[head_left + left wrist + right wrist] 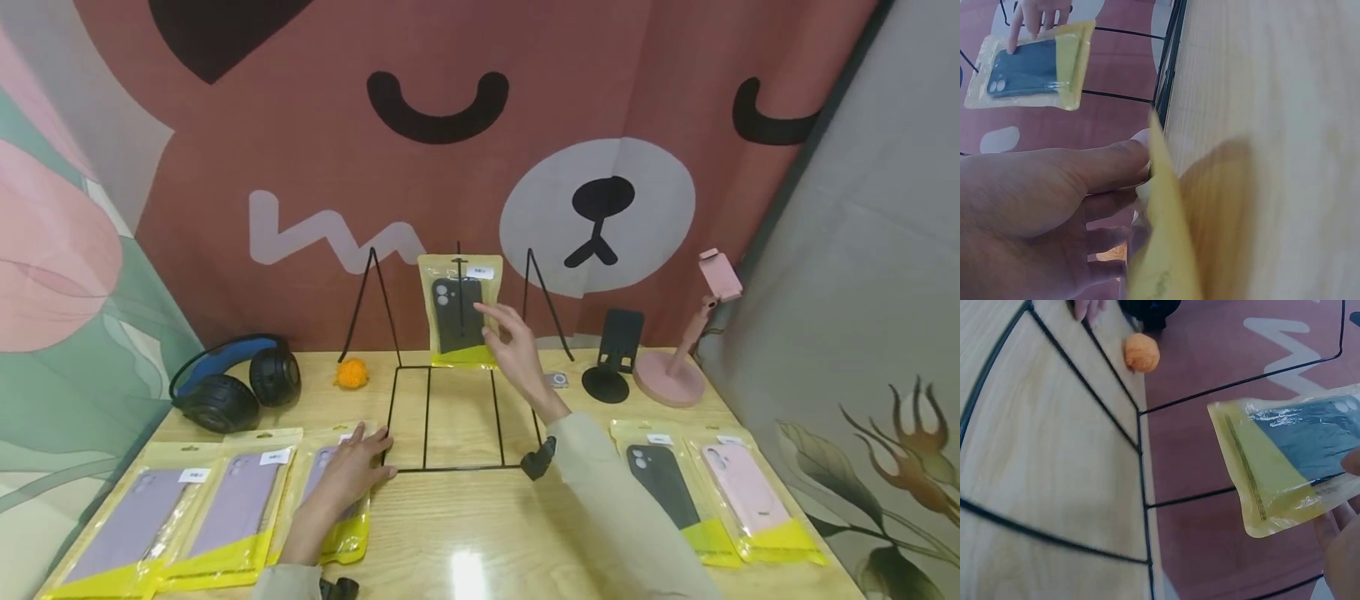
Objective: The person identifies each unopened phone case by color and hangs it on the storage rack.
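Note:
A clear and yellow packet (483, 356) with a dark phone case (459, 315) inside hangs upright from a black wire rack (461, 469). My right hand (517, 350) is at the packet's right side, its index fingertip over the front of the case and the thumb near the edge. In the right wrist view, part of that hand (1342, 550) shows beside the packet (1244, 469). My left hand (351, 467) rests with extended fingers at the rack's front left corner. Beneath it lies a packet with a purple case (318, 473), partly hidden; its yellow edge (1163, 237) stands close to the fingers.
Two more purple-case packets (238, 496) lie at left. Packets with a dark case (663, 483) and a pink case (742, 487) lie at right. Behind stand headphones (232, 383), an orange ball (352, 374), a black stand (606, 385) and a pink phone stand (671, 379).

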`<control>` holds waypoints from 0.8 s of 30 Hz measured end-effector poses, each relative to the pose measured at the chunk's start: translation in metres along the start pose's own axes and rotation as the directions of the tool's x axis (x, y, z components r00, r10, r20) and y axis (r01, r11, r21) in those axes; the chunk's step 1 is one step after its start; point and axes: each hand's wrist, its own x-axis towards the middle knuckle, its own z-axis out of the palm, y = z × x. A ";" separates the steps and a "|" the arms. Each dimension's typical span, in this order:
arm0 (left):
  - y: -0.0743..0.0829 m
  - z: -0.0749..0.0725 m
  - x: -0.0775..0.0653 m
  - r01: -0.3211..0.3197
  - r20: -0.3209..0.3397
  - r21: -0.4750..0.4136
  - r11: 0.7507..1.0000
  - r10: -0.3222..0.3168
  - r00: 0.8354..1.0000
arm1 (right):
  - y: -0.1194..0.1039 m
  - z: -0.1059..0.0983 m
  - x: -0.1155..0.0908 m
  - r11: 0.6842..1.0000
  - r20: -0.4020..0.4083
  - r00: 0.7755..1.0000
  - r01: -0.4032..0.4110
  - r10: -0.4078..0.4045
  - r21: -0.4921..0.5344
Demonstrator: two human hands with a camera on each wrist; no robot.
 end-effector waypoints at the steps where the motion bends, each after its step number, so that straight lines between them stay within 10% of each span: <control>1: 0.000 -0.001 0.000 -0.002 -0.001 0.006 1.000 0.002 1.000 | 0.002 0.000 -0.001 1.000 -0.006 1.000 -0.007 0.006 -0.007; 13: 0.000 0.001 -0.002 -0.009 0.013 0.002 1.000 0.009 1.000 | 0.000 -0.065 -0.089 0.964 -0.111 0.975 0.168 -0.194 -0.206; 18: 0.000 -0.003 0.000 -0.016 0.011 -0.004 1.000 0.016 1.000 | 0.002 -0.118 -0.127 0.927 -0.107 0.992 0.021 -0.065 -0.374; 24: -0.001 -0.003 -0.001 -0.023 0.033 -0.008 1.000 0.023 0.999 | 0.004 -0.171 -0.171 0.722 -0.176 0.963 -0.269 0.203 -0.638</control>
